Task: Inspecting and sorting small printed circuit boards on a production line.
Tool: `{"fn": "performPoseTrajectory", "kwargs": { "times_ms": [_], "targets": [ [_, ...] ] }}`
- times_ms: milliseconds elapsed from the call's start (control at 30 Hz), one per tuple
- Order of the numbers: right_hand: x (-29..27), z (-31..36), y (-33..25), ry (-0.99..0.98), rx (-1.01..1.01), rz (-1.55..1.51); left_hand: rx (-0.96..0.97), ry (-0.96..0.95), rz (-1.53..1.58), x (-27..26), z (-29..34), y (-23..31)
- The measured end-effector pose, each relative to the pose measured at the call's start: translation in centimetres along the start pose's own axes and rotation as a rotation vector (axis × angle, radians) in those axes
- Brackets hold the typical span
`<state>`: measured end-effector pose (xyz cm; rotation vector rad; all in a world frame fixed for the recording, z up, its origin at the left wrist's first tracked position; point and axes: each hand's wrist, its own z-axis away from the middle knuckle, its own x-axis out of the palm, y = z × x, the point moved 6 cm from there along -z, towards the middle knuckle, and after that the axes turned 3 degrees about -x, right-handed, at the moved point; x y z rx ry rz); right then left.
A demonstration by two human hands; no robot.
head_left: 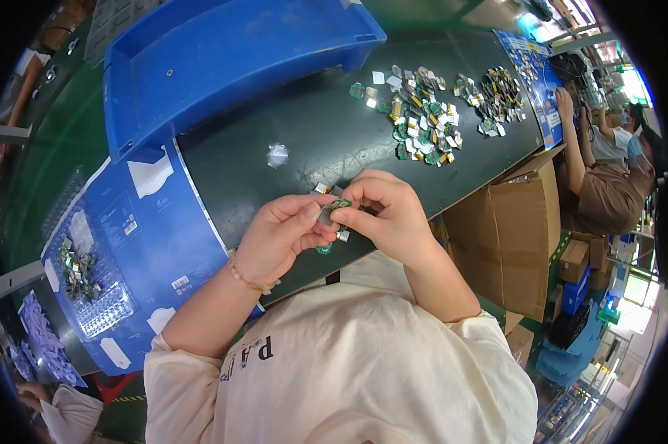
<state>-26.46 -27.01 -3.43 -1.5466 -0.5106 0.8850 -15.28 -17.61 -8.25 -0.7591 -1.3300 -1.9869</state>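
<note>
Close in front of my body, both hands meet around a small green circuit board (340, 204) with a flat grey-silver piece (325, 216) on it. The thumb and fingers of my left hand (289, 226) pinch the silver side. My right hand (385, 211) grips the green end between thumb and fingertips. A few more small boards lie on the dark table (237, 174) just under and beside my hands, such as a green one (323, 249) below my left fingers; my hands partly hide them. A small clear plastic clump (277, 155) sits beyond my left hand.
A big blue bin (223, 63) stands at the far left. Two heaps of small boards, a nearer heap (423, 118) and a farther heap (500, 100), lie to the right. Blue printed sheet (152, 222) and clear tray (104, 303) are at left; a cardboard box (497, 240) is at right. Other people work nearby.
</note>
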Motion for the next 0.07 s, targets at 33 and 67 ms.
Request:
{"fn": "performPoseTrajectory", "kwargs": {
  "times_ms": [33,67],
  "targets": [
    [0.00,0.00,-0.03,0.004,-0.011,0.008,0.003,-0.005,0.001,0.01,-0.02,0.01],
    [0.01,0.01,-0.03,0.005,-0.017,0.009,0.003,-0.005,0.002,0.00,-0.01,0.01]
  ]
}}
